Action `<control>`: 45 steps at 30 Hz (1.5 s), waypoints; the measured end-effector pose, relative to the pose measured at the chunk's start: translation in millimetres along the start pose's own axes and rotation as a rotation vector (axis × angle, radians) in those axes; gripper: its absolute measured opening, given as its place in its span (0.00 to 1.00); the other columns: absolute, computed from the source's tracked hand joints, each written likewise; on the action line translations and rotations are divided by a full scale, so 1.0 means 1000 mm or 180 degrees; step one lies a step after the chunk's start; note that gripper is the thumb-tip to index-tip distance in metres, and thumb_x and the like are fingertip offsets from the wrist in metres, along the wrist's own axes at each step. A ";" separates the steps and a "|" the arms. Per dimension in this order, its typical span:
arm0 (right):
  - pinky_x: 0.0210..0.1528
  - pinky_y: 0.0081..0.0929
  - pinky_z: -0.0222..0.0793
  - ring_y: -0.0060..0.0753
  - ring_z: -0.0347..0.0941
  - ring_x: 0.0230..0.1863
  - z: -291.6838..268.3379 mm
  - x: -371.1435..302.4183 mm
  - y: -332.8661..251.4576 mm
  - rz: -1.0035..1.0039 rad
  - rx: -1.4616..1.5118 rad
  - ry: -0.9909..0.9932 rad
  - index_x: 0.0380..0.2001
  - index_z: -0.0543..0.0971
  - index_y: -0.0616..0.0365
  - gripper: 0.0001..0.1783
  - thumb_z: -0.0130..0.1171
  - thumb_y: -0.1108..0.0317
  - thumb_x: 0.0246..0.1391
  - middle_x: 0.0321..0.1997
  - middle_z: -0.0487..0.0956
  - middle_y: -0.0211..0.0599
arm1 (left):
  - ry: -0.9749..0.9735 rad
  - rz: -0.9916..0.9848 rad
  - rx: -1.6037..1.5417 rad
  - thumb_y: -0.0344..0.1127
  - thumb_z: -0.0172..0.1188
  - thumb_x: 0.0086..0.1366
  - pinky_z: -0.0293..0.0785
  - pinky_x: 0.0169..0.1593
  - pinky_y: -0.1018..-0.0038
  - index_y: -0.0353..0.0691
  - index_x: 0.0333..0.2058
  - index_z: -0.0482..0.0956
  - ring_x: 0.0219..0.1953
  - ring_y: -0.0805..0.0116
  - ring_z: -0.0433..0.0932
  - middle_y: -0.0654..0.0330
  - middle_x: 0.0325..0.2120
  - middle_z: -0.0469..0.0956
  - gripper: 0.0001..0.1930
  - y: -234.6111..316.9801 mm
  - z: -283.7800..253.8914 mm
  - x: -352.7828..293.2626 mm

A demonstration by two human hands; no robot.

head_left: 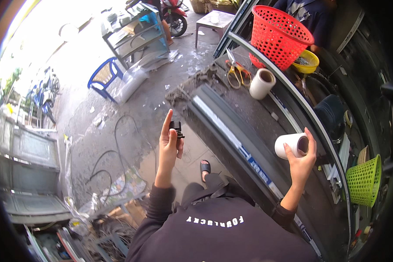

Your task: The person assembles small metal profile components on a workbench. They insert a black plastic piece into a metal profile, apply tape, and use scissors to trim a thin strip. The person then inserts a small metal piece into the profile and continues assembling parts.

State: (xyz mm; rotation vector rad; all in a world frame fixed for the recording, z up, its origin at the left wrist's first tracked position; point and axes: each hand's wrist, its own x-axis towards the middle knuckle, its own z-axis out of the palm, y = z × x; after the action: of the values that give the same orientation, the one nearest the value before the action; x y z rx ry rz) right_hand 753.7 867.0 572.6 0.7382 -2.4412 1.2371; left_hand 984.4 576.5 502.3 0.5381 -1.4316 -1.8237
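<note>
My left hand is raised over the floor side of the workbench, index finger pointing up. Between its thumb and the other fingers sits a small black plastic part, its exact kind unclear. Over the bench, my right hand grips a white roll of film or tape with a hollow core, thumb and fingers around one end. Long dark metal profiles with a printed blue-and-white strip lie along the bench between my hands. A second white roll stands farther back, beside yellow-handled scissors.
A red basket and a yellow bowl of small parts stand at the back right, near another person. A green basket is at the right. Beyond the bench are a blue chair, a metal shelf and a hose.
</note>
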 end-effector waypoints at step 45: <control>0.18 0.41 0.65 0.49 0.71 0.14 0.285 0.068 -0.078 0.0454 -0.0810 -0.0894 0.09 0.71 0.58 0.25 0.62 0.66 0.61 0.12 0.71 0.43 | -0.2890 -0.2151 -0.1647 0.65 0.31 0.74 0.28 0.75 0.55 0.52 0.61 0.74 0.76 0.48 0.42 0.47 0.74 0.46 0.34 -0.075 -0.012 0.252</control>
State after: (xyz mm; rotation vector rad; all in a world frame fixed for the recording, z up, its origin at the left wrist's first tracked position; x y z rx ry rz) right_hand 731.6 575.7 490.8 0.7162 -2.8548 0.8918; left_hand 811.0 383.7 456.6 -0.1529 -1.2615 -3.1121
